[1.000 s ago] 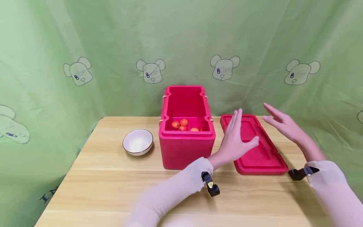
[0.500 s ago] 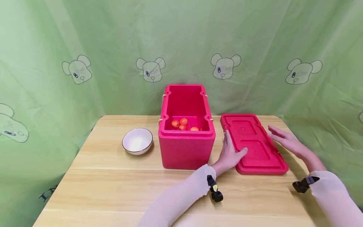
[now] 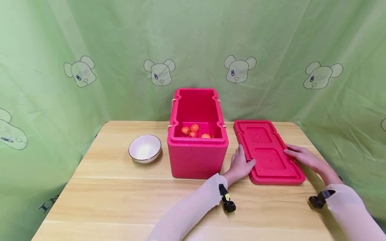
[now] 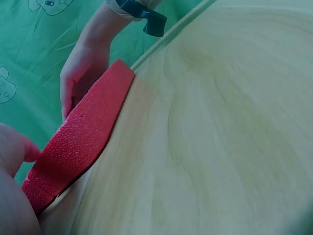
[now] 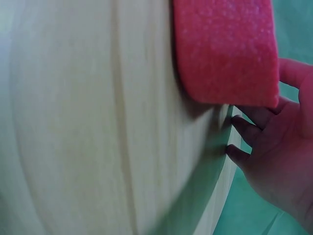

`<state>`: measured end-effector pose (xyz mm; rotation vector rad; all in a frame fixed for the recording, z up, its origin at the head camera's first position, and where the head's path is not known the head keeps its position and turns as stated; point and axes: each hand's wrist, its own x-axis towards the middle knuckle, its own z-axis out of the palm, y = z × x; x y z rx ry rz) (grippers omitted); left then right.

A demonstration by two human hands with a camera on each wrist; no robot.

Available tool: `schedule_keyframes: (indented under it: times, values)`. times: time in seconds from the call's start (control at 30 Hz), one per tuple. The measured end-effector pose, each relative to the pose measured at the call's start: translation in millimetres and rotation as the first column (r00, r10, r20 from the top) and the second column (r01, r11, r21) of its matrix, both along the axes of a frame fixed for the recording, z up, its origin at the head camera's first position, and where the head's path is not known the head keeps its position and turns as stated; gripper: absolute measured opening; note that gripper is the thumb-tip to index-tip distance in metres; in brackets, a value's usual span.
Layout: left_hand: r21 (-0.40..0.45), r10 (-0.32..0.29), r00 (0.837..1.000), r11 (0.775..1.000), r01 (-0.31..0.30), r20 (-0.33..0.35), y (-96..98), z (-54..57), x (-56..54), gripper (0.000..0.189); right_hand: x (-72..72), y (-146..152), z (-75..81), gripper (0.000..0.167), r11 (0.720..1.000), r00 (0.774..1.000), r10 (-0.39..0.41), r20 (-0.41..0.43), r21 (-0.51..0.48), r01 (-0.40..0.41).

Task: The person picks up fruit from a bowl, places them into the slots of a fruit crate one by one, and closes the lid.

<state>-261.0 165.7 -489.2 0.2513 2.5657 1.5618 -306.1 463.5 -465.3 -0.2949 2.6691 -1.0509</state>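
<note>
A red foam lid (image 3: 268,160) with recessed panels lies on the table, right of the open red foam box (image 3: 197,160). My left hand (image 3: 239,166) holds its left long edge, thumb on the upper rim and fingers along the side towards the box. On the opposite edge, my right hand (image 3: 306,158) holds the lid with its thumb at the top rim. The right wrist view shows fingers of the right hand (image 5: 283,147) at the lid's side, low by the tabletop; the lid hides part of them. Several small orange-red fruits (image 3: 185,130) lie inside the box.
A white bowl (image 3: 144,149) with a dark rim stands left of the box. The wooden table (image 3: 120,204) has a green curtain (image 3: 193,40) behind it and at both sides. Between box and lid there is only a narrow gap, which my left hand occupies.
Both hands have come down from above the lid to its two long sides, and the thumbs now rest on its rim. Box, bowl and lid stay in place.
</note>
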Motion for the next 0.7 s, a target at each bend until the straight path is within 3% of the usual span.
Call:
schedule_keyframes:
  times: [0.27, 0.47, 0.6, 0.7]
  values:
    - [0.041, -0.017, 0.999, 0.999, 0.019, -0.048, 0.6, 2.3, -4.8, 0.084, -3.1, -5, 4.7, 0.069, 0.997, 0.999, -0.015, 0.042, -0.073, 0.018]
    - [0.175, 0.019, 0.998, 0.985, -0.007, -0.065, 2.1, 7.9, -1.6, 0.089, -3.2, -8, 8.4, 0.073, 0.987, 0.998, -0.010, 0.055, -0.162, 0.018]
    - [0.224, 0.049, 0.997, 0.974, -0.035, -0.057, 2.4, 14.7, 2.2, 0.093, -2.4, -12, 11.8, 0.072, 0.969, 0.999, 0.015, 0.044, -0.247, -0.004]
    - [0.242, 0.068, 0.995, 0.969, -0.048, -0.076, 1.5, 25.4, 5.4, 0.096, -2.0, -15, 18.8, 0.071, 0.935, 0.998, 0.046, 0.049, -0.354, -0.026]
